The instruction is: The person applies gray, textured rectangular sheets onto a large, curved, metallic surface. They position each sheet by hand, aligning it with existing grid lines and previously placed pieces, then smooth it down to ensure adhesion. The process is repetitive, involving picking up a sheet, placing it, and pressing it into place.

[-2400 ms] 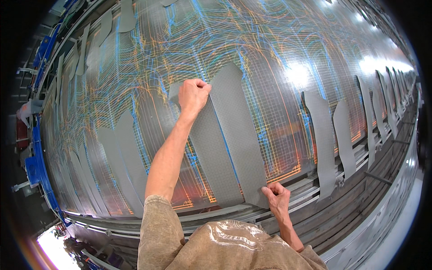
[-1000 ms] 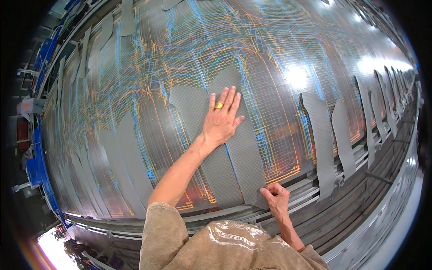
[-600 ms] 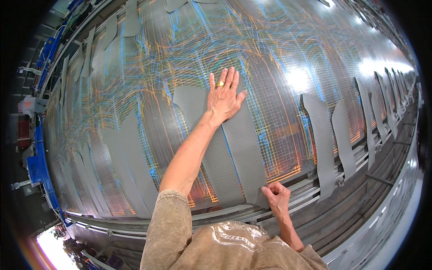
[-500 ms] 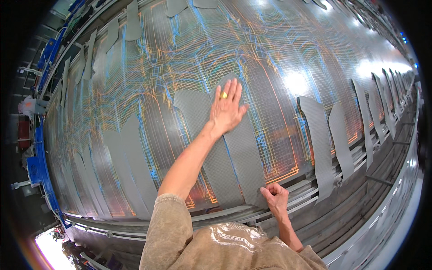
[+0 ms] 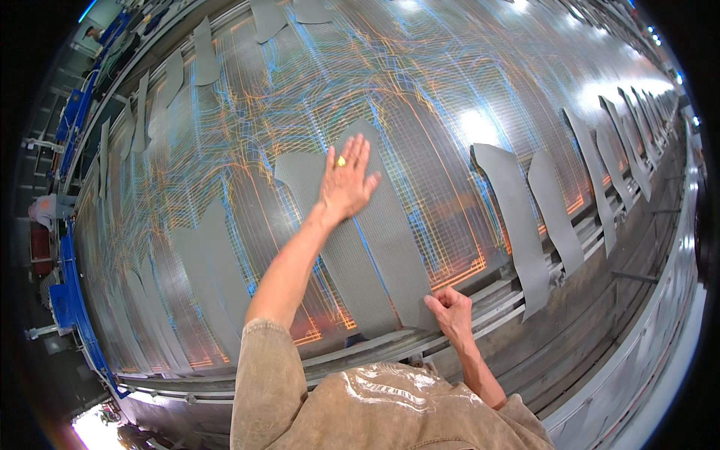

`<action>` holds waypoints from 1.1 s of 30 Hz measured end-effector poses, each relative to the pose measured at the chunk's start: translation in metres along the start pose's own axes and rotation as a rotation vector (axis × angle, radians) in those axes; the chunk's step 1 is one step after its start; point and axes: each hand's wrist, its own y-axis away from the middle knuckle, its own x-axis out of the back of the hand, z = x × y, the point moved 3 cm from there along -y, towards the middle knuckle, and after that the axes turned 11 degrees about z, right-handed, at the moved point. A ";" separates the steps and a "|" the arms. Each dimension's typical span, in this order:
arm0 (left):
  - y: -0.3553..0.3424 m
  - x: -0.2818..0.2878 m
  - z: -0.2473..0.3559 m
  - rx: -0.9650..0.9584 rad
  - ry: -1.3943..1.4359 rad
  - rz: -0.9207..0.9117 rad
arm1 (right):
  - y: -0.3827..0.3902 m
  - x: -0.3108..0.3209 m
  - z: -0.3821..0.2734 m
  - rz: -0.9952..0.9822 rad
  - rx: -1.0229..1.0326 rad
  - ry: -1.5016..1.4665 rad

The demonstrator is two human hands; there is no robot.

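Right hand at near corner of grey strip, same spot as before; fingers bunched, can't tell if clamped on the edge. Strip lies lengthwise on the desk, near end by the metal rail. Change: left hand has gone from a bunched grip near the far end to a flat palm on the strip's upper part, fingers straight and a little apart, nothing gripped. Strip looks flat, so probably settled there. Second strip close alongside on the left, narrow gap, partly behind left forearm. Right: curved strip overhangs the rail, well clear of both hands. Far edge: more strips. Far left: co-worker, well apart. Glare hides some desk lines.
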 end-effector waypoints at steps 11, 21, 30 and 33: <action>0.049 -0.007 0.062 -0.074 -0.007 -0.016 | 0.023 -0.002 0.002 0.155 0.491 0.430; 0.183 0.021 0.149 -0.315 0.178 -0.093 | 0.017 -0.003 0.019 0.129 0.508 0.348; 0.198 0.021 0.168 -0.316 0.098 -0.069 | 0.014 0.000 0.023 0.080 0.530 0.595; 0.202 0.016 0.170 -0.360 -0.114 0.018 | 0.020 0.003 0.019 0.117 0.594 0.582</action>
